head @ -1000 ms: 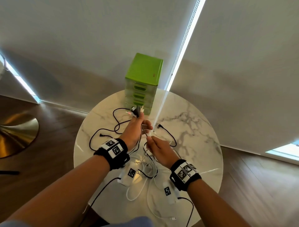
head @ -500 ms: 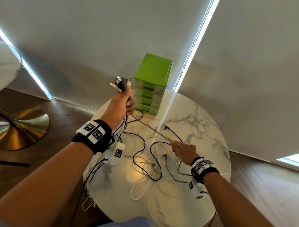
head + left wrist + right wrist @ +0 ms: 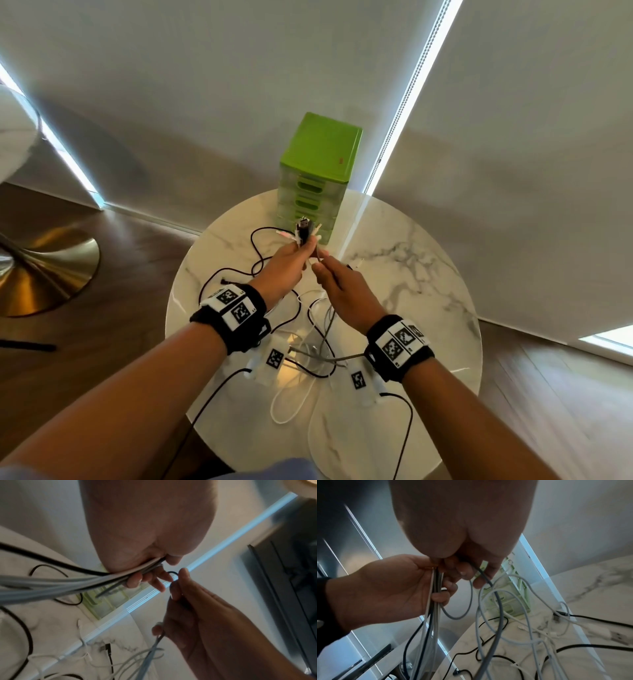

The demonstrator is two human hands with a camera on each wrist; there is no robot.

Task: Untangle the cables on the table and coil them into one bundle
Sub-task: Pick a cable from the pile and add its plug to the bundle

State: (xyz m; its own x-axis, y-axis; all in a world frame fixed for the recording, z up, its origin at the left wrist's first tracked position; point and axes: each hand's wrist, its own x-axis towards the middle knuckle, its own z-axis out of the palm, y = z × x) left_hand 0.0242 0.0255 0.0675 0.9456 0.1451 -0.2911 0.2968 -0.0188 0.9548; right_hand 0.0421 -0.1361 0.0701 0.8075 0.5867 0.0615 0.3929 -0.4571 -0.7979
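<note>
One round marble desk (image 3: 428,274) carries a green drawer unit (image 3: 317,178) at its far edge and loose black, white and grey cables (image 3: 308,342) sprawled over its middle. Above them the left hand (image 3: 284,270) grips a bunch of cable ends, plugs (image 3: 305,229) sticking up past its fist. Just beside it, the right hand (image 3: 342,284) pinches a grey cable (image 3: 496,601) that hangs in loops to the desk.

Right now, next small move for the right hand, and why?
Probably slide the right hand down the grey cable it pinches, away from the left hand, which grips the gathered plug ends; loose loops lie tangled on the table.
</note>
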